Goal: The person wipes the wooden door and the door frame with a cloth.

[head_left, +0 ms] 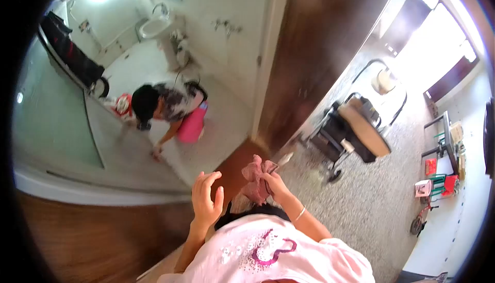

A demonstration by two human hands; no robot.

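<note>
My right hand (pixel 274 184) grips a crumpled pinkish-brown cloth (pixel 254 180), which hangs in front of my body at the doorway. Raised to the left of it, my left hand (pixel 205 199) holds nothing, its fingers curved and the thumb apart from them. A gap separates that hand from the cloth. Below both hands is the front of my pink shirt (pixel 247 254).
Ahead in the bathroom, another person (pixel 175 107) crouches with one hand on the floor. A sink (pixel 154 26) and a dark folded cart (pixel 72 51) lie beyond. The brown door (pixel 314 40) stands to the right, then a stroller (pixel 356 128). Children's items (pixel 438 185) line the far right wall.
</note>
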